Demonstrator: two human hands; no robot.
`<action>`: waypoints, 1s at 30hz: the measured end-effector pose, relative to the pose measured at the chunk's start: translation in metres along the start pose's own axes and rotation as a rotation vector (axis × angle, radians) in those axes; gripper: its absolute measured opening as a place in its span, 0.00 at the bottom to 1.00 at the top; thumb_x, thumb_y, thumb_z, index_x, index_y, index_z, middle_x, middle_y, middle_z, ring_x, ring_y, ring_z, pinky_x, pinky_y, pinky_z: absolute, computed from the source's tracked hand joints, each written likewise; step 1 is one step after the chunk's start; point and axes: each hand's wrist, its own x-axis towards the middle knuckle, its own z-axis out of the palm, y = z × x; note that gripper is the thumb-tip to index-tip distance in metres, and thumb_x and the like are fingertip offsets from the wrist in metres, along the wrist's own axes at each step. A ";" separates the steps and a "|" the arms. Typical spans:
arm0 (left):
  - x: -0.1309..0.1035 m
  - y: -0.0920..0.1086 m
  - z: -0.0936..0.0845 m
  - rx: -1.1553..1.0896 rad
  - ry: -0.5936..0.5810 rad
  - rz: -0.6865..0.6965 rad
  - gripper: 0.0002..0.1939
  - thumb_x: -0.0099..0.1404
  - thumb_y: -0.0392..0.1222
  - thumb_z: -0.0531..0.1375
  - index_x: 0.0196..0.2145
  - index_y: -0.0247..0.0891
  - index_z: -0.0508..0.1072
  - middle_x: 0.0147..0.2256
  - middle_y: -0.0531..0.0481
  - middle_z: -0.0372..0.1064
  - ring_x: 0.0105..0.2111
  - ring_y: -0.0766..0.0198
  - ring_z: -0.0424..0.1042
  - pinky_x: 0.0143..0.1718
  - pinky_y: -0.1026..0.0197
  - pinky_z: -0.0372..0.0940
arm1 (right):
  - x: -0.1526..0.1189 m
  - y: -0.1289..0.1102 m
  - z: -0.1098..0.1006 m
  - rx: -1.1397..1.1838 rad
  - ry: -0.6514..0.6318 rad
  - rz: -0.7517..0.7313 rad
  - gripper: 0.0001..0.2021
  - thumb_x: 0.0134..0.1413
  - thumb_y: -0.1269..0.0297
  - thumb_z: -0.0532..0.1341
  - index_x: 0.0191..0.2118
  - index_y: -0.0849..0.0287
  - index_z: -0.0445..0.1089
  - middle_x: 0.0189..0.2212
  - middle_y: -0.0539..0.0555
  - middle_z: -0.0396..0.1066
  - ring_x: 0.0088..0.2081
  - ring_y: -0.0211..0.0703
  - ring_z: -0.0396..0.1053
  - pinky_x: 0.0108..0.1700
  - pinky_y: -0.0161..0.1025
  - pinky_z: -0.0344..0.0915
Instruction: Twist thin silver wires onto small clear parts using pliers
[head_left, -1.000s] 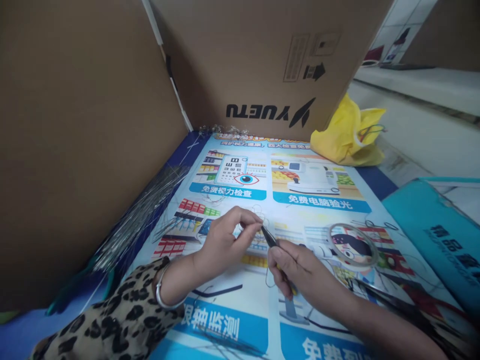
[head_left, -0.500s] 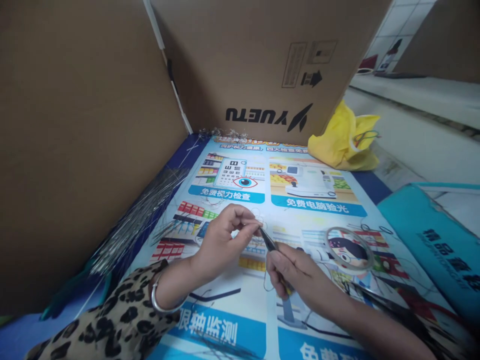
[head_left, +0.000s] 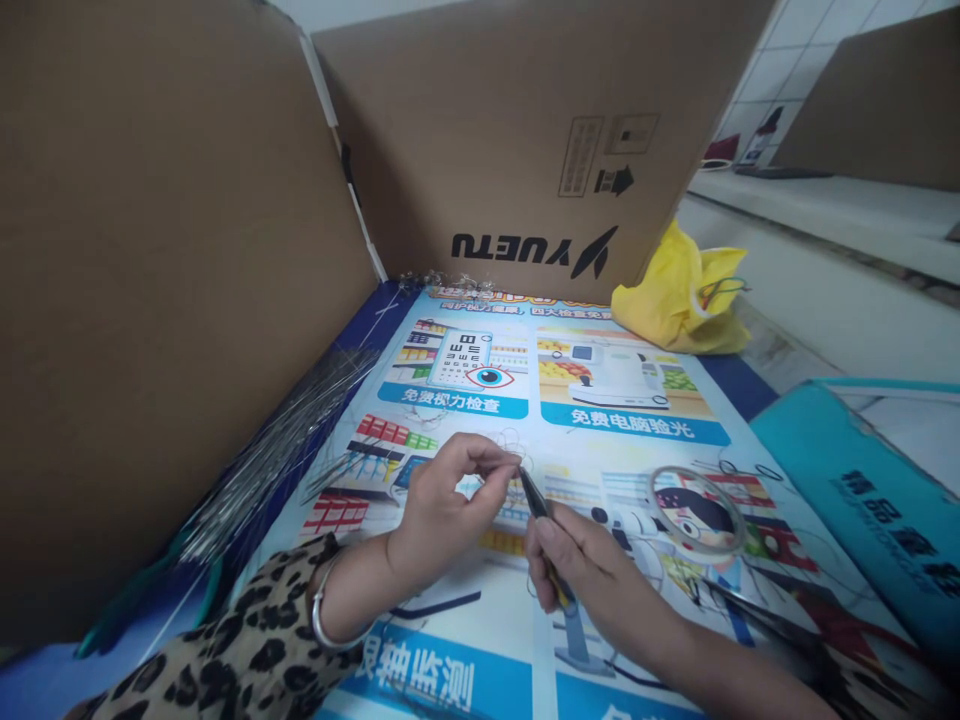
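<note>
My left hand (head_left: 446, 510), with a silver bangle (head_left: 324, 612) at the wrist, is closed in a pinch on a thin wire (head_left: 517, 440) bent into fine loops. Most of that wire is too fine to trace. Wrapped around the handles of needle-nose pliers (head_left: 533, 492) is my right hand (head_left: 581, 555). The dark jaws of the pliers point up and left and meet the wire at my left fingertips. Beneath both hands lies a printed poster (head_left: 534, 600) with eye-chart and shop pictures.
A bundle of straight wires (head_left: 277, 450) lies at left beside a cardboard panel (head_left: 150, 250). A clear tape roll (head_left: 697, 510), a dark long tool (head_left: 765, 615) and a teal box (head_left: 862, 490) are at right. A yellow bag (head_left: 679, 295) sits behind.
The whole view has shifted slightly, so the scene sits a little lower. Both hands keep their grips, pliers and wire still together at the left fingertips.
</note>
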 end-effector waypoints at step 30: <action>-0.002 -0.003 -0.002 0.107 -0.040 0.112 0.04 0.58 0.31 0.58 0.32 0.36 0.69 0.28 0.53 0.71 0.29 0.71 0.72 0.32 0.70 0.66 | 0.001 0.000 0.002 -0.087 0.086 0.076 0.19 0.59 0.47 0.45 0.25 0.56 0.53 0.15 0.43 0.57 0.17 0.31 0.56 0.22 0.32 0.55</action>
